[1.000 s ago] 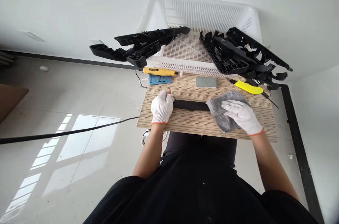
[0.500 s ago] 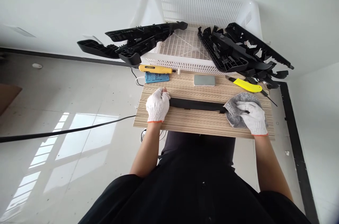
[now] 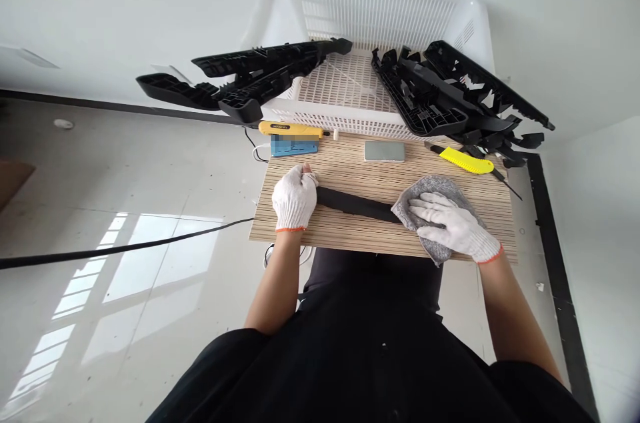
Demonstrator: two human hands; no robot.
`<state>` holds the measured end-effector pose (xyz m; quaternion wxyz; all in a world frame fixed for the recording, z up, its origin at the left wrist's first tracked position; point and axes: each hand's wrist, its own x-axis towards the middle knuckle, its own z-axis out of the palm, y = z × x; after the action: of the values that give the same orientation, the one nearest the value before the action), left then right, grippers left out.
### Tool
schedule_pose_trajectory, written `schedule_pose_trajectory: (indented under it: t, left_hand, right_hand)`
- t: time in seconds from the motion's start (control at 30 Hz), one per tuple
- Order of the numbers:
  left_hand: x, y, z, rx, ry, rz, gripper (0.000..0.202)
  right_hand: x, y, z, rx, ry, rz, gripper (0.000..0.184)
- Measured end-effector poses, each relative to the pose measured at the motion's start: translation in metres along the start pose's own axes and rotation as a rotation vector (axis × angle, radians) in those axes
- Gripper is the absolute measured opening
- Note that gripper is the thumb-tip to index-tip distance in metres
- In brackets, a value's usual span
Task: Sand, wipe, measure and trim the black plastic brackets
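A long black plastic strip (image 3: 357,204) lies across the wooden board, sloping slightly down to the right. My left hand (image 3: 295,198), in a white knit glove, is closed around its left end. My right hand (image 3: 453,226), gloved the same way, holds a grey cloth (image 3: 435,187) over the strip's right part. The fingers of that hand lie long over the cloth, with the thumb apart and nearer my body. The strip's right end is hidden under the cloth.
Behind the striped board (image 3: 345,239) stands a white plastic basket (image 3: 380,3). Black plastic parts rest over its left (image 3: 245,76) and right (image 3: 430,89) sides. A yellow-handled tool (image 3: 290,129), blue box (image 3: 295,145), grey block (image 3: 384,151) and yellow utility knife (image 3: 465,160) lie along the far edge.
My right hand and the cloth have moved left along the strip, and its fingers have straightened out. The strip's right side has tilted toward me. My left hand keeps its hold.
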<state>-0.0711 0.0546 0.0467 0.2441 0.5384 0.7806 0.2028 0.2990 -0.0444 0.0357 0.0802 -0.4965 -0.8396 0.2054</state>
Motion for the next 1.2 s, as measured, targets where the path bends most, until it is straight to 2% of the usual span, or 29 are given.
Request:
schedule_pose_trajectory:
  t: [0.13, 0.37, 0.47, 0.57, 0.7, 0.83, 0.93, 1.03, 1.13, 1.2]
  left_hand:
    - [-0.001, 0.001, 0.001, 0.001, -0.004, 0.009, 0.043]
    - [0.000, -0.004, 0.005, 0.030, 0.028, 0.042, 0.043]
    - [0.000, -0.005, 0.005, 0.057, 0.044, 0.054, 0.042]
    - [-0.001, -0.006, 0.004, 0.050, 0.060, 0.064, 0.042]
    - [-0.006, -0.007, 0.002, 0.018, 0.034, 0.069, 0.043]
    - [-0.007, -0.008, 0.002, -0.037, 0.006, 0.060, 0.042]
    - [-0.007, -0.007, 0.002, -0.053, -0.004, 0.050, 0.042]
    - [-0.006, -0.008, 0.001, -0.061, -0.001, 0.044, 0.041]
    - [-0.007, -0.009, 0.002, -0.103, 0.028, 0.040, 0.041]
    - [-0.008, -0.011, 0.005, -0.155, 0.080, 0.045, 0.042]
  right_hand:
    - [0.034, -0.034, 0.008, -0.060, 0.028, -0.069, 0.049]
    - [0.118, -0.103, 0.036, -0.089, 0.069, -0.131, 0.056]
    - [0.147, -0.122, 0.043, -0.080, 0.074, -0.159, 0.060]
    - [0.158, -0.132, 0.045, -0.084, 0.095, -0.178, 0.059]
    - [0.137, -0.120, 0.040, -0.083, 0.137, -0.187, 0.057]
    - [0.085, -0.079, 0.027, -0.128, 0.148, -0.148, 0.057]
    - [0.034, -0.037, 0.019, -0.193, 0.190, -0.019, 0.054]
    - [-0.014, 0.000, 0.019, -0.256, 0.290, 0.128, 0.058]
    - [-0.042, 0.016, 0.025, -0.287, 0.383, 0.248, 0.063]
    - [-0.044, 0.017, 0.031, -0.298, 0.437, 0.329, 0.063]
